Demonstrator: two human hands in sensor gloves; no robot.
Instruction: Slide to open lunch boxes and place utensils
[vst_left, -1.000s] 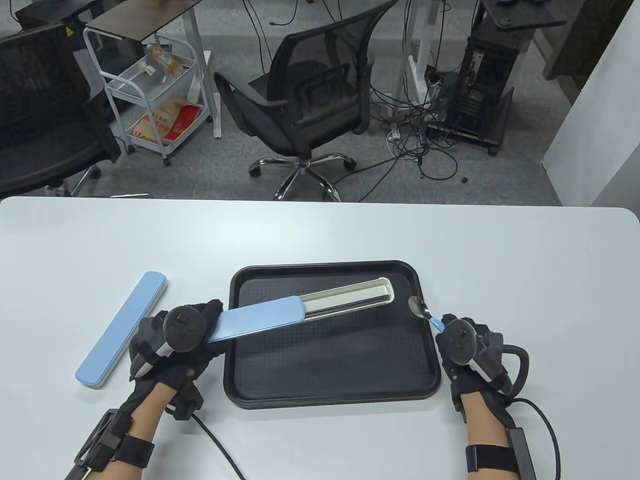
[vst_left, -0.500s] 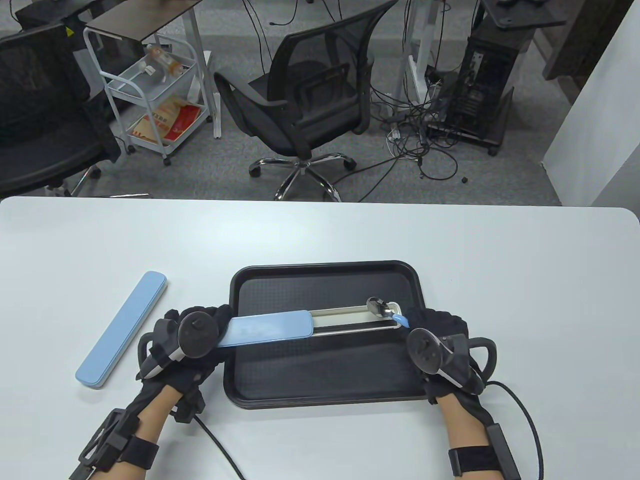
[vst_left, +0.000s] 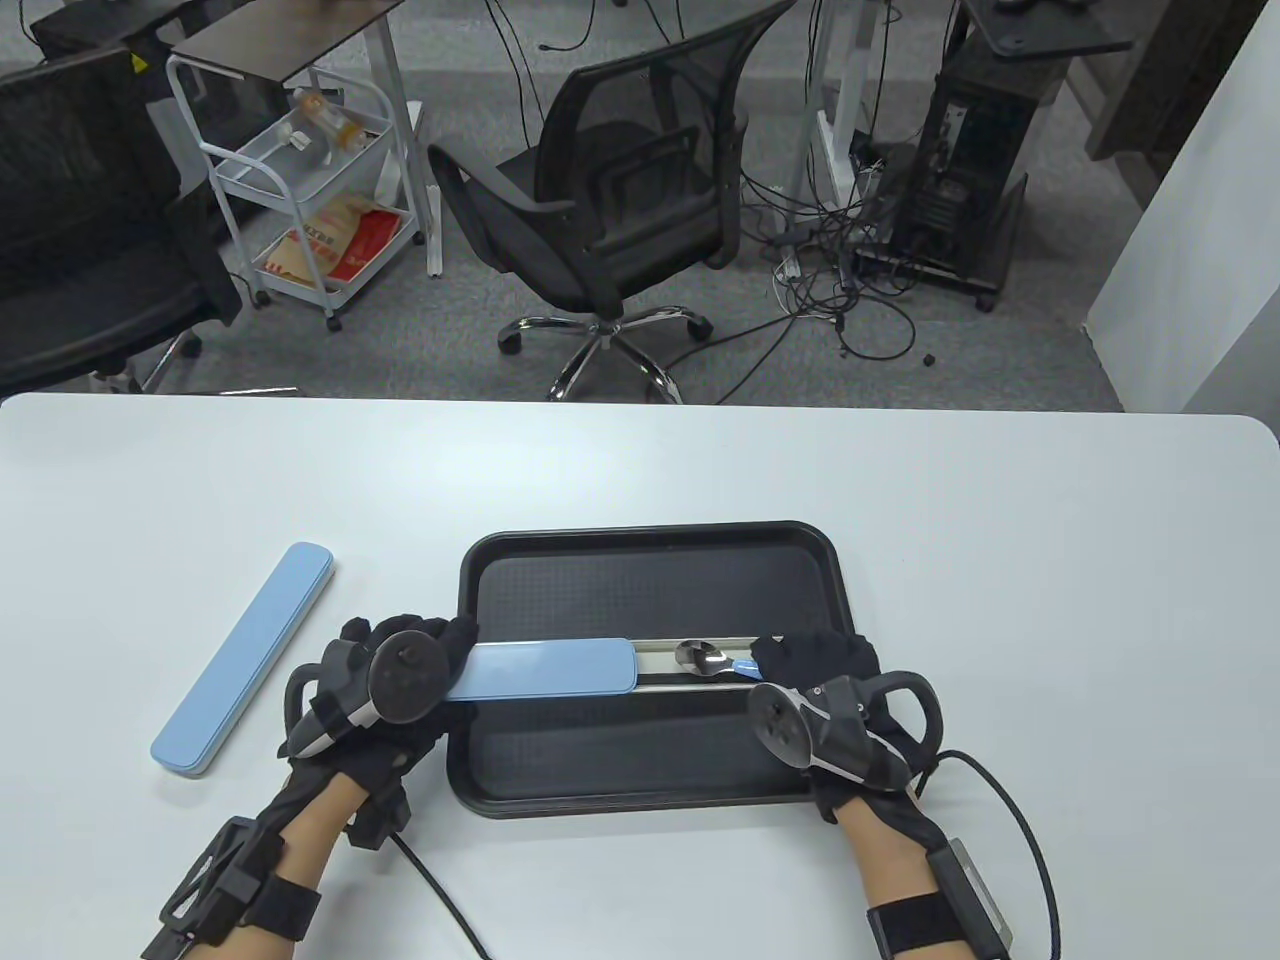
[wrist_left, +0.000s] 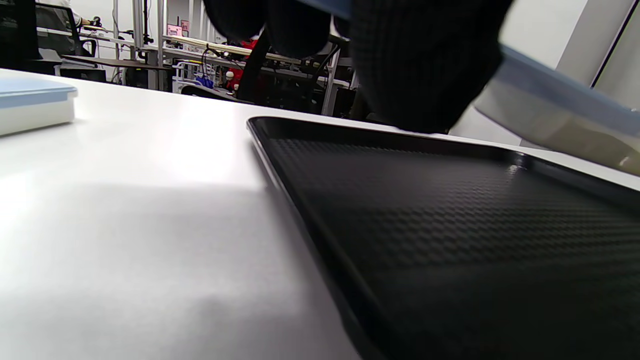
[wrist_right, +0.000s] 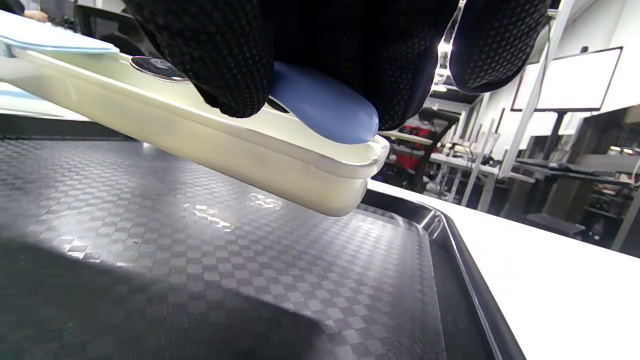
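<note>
A long utensil box lies across the black tray (vst_left: 650, 545), its blue lid (vst_left: 550, 670) slid left so the cream base (vst_left: 665, 680) is open on the right. My left hand (vst_left: 420, 660) grips the lid end of the box. My right hand (vst_left: 810, 665) holds a spoon (vst_left: 705, 657) by its blue handle (wrist_right: 320, 102), with the metal bowl lying in the open base. In the right wrist view the base (wrist_right: 240, 150) hangs tilted above the tray floor (wrist_right: 200, 240). A second blue box (vst_left: 245, 655), closed, lies on the table to the left.
The white table (vst_left: 1000, 560) extends around the tray on all sides. An office chair (vst_left: 610, 200), a wire cart (vst_left: 300, 180) and a computer tower (vst_left: 970, 150) stand on the floor beyond the far edge.
My right hand has carried the spoon from the tray's right rim leftward into the open base. My left hand has swung the box from a slant to level, nearer the front.
</note>
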